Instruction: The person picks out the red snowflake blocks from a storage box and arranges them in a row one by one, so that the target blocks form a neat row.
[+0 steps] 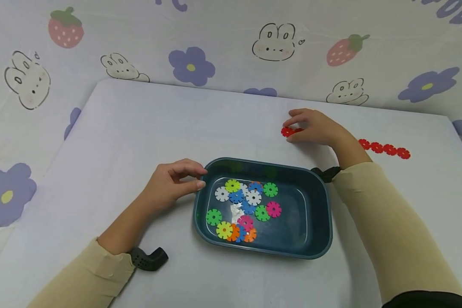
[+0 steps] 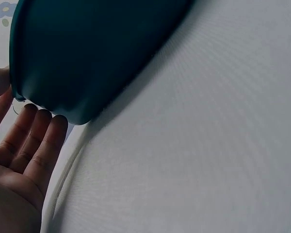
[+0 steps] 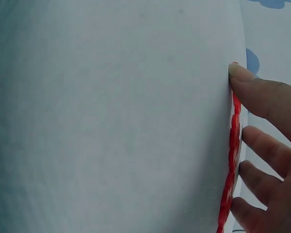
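Observation:
A row of red notched discs (image 1: 389,149), joined edge to edge, lies at the right of the table, partly hidden by my right hand (image 1: 316,127). That hand spans the left stretch of the row, holding it between the thumb and the fingers. The right wrist view shows the thumb on the red row (image 3: 232,145), with other fingertips along its side. My left hand (image 1: 175,182) rests at the left rim of a dark teal tray (image 1: 292,253), thumb and index fingertips touching it. The left wrist view has its fairly straight fingers (image 2: 46,148) against the tray's outer wall (image 2: 87,53).
Loose notched discs in several colours lie in the tray's left half, among them a pink disc (image 1: 273,209), a green disc (image 1: 214,217) and a yellow disc (image 1: 224,230). A patterned cloth (image 1: 223,38) covers what is behind the white table (image 1: 146,124).

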Motion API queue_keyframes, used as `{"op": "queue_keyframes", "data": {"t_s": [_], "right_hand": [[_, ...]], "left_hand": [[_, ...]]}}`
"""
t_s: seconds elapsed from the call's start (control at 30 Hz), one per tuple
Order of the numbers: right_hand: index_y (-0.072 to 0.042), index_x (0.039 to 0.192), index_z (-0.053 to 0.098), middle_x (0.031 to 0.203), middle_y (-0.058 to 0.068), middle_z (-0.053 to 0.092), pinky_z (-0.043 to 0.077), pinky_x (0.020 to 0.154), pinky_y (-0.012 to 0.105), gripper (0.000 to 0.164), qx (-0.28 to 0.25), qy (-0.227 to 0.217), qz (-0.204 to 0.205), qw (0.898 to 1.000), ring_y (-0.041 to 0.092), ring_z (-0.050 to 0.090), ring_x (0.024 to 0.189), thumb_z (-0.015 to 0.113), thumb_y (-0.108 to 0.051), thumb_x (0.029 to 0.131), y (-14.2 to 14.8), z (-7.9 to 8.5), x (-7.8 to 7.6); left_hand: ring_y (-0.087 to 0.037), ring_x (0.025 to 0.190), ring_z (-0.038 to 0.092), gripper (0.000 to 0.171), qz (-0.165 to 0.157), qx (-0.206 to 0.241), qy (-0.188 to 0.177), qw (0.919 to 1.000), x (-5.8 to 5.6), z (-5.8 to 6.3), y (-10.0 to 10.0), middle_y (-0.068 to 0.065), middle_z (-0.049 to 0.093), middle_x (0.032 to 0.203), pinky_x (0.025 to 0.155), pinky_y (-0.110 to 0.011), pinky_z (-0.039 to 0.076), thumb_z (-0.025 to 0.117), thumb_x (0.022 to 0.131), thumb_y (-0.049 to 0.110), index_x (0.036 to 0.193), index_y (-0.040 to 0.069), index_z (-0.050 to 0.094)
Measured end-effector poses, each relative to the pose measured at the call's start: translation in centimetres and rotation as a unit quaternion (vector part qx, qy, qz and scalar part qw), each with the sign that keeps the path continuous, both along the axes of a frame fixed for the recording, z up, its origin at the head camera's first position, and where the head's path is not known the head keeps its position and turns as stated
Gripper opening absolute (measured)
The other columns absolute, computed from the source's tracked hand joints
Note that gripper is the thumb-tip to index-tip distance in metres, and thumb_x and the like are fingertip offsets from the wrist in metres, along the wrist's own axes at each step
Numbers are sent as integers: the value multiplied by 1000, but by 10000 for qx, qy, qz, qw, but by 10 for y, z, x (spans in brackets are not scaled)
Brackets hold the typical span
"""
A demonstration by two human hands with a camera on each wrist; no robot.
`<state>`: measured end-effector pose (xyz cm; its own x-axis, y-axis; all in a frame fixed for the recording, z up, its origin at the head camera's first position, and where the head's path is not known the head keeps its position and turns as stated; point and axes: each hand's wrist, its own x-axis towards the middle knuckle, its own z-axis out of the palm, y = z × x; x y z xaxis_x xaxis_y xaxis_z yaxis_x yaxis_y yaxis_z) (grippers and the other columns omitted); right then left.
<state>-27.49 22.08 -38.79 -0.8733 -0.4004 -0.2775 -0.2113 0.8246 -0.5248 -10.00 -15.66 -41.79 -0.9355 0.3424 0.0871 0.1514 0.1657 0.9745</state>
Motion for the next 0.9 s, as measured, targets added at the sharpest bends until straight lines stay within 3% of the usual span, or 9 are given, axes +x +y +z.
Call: {"op": "queue_keyframes", "data": {"t_s": [0.33,0.67,0.9], "right_hand": [[-11,123,67,157,8,37,36,110,58,40,-65,94,-70,9999,33,25,148,75,-26,86,0,-4,-2],[-14,123,66,158,4,36,34,112,59,40,-152,-80,-432,9989,30,21,150,75,-28,87,12,-3,6],[-19,132,62,155,3,41,38,109,57,42,-424,-316,-896,9946,30,27,147,62,-39,95,28,-3,11]], "left_hand": [[-21,103,63,24,7,-13,59,10000,1,2,-3,-7,69,111,92,-27,54,75,86,7,109,6,72],[-20,104,63,24,-180,15,101,9998,-4,1,-1,-5,69,111,92,-28,54,75,87,8,111,6,72],[-21,105,63,24,-265,26,61,9996,-6,1,1,-6,69,112,93,-28,54,75,87,9,111,6,72]]}}
